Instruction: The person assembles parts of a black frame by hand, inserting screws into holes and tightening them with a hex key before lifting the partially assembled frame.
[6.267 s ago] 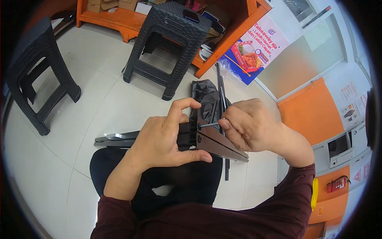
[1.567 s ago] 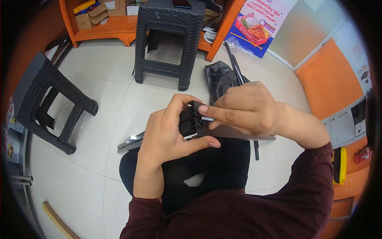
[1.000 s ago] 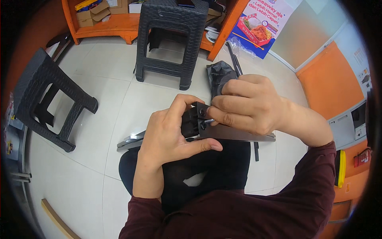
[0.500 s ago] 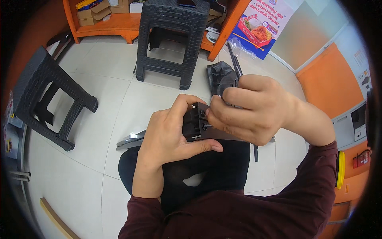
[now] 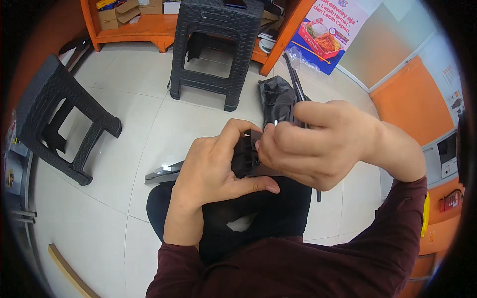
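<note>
My left hand [image 5: 206,171] is wrapped round a black block-like part [image 5: 242,155] above my lap, with its thumb stretched out below the part. My right hand [image 5: 323,144] is closed in a pinch against the part's right end. A small shiny tip [image 5: 276,122] shows by its fingers; whatever else they hold is hidden. Behind my left wrist, a grey metal bar [image 5: 164,174] sticks out to the left.
Two black plastic stools [image 5: 206,89] stand on the tiled floor, one ahead and one left. A crumpled black bag [image 5: 274,94] and thin dark rods [image 5: 294,79] lie beyond my right hand. An orange shelf [image 5: 134,37] stands at the back; a wooden strip [image 5: 69,270] lies lower left.
My right hand has shifted slightly right and down and turned a little at the part's end. A metal pin seen there earlier is now hidden. My left hand keeps its grip.
</note>
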`<state>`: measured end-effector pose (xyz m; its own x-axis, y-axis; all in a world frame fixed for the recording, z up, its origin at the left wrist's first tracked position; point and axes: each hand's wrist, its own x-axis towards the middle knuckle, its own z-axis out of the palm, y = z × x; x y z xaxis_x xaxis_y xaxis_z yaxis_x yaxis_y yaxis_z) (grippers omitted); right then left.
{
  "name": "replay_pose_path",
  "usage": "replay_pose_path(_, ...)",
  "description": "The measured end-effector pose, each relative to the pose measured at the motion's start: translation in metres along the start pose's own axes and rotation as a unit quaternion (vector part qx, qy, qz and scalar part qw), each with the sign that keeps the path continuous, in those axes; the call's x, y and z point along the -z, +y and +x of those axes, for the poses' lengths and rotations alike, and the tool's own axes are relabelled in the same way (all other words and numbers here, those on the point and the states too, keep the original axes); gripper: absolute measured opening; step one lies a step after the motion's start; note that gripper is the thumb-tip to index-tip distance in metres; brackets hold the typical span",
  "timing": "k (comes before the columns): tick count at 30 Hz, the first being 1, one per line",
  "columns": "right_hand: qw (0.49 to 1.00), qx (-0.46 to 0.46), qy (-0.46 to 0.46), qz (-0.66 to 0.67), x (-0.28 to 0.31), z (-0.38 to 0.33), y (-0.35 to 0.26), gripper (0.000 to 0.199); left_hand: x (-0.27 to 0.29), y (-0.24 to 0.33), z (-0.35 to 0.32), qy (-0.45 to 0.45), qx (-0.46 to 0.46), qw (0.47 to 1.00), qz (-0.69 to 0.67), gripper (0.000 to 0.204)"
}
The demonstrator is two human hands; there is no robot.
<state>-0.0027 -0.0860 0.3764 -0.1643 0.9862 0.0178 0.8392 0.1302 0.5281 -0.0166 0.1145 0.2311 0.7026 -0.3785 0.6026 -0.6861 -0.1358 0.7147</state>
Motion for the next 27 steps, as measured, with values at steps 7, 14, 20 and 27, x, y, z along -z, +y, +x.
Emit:
replay_pose_path(7,0.998,-0.047,0.033,0.029,-0.002,-0.004,-0.005,0.019,-0.002,0.003,-0.001,-0.020,0.035,0.999,-0.017,0.094)
replay_pose_path(14,0.993,-0.042,0.104,-0.027,-0.020,-0.012,-0.012,0.023,-0.005,0.000,-0.002,0.002,0.036,0.999,-0.030,0.098)
replay_pose_path(20,0.993,-0.077,0.084,0.011,-0.017,-0.006,-0.012,0.022,-0.002,-0.003,-0.003,-0.003,0.028,0.999,-0.025,0.097)
replay_pose_path(27,0.992,-0.095,0.059,0.051,-0.012,-0.002,-0.010,0.019,-0.003,-0.001,-0.002,0.001,0.022,1.000,-0.013,0.097)
